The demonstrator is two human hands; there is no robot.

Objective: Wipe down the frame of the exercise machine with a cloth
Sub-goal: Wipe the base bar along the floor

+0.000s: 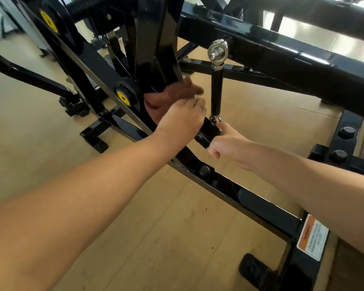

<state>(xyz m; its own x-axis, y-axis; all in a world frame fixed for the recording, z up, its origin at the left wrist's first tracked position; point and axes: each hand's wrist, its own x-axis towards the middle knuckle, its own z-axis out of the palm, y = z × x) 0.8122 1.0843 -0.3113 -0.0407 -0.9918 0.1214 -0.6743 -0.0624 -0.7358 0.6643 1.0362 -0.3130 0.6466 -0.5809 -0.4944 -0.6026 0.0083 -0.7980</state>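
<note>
Pale wood-look floor (40,143) runs under the whole machine, with brown cardboard (271,114) laid flat beyond the hands, off to the right. The black steel frame (250,198) crosses the view as a long sloping beam that passes directly beneath both forearms.

The left hand (181,120) reaches forward with its fingers curled round a brown cloth (172,95), holding it bunched against the frame just past the knuckles, where an upright black plate meets the beam. The cloth is blurred, so its folds cannot be made out. Just left of that hand sits a round yellow pivot cap (123,98); a second yellow cap (48,22) is well beyond it, up and to the left.

The right hand (227,141) lies just beside the left, nearly touching it, its fingers loosely curled and its fingertips against a small black bracket (208,131) between the two hands. Whether it truly grips the bracket, I cannot tell. Straight up from those fingertips rises a black link rod (216,91) topped with a shiny metal eye (216,52).

Near the right forearm, down on the frame's base, is an orange and white warning label (312,237).
</note>
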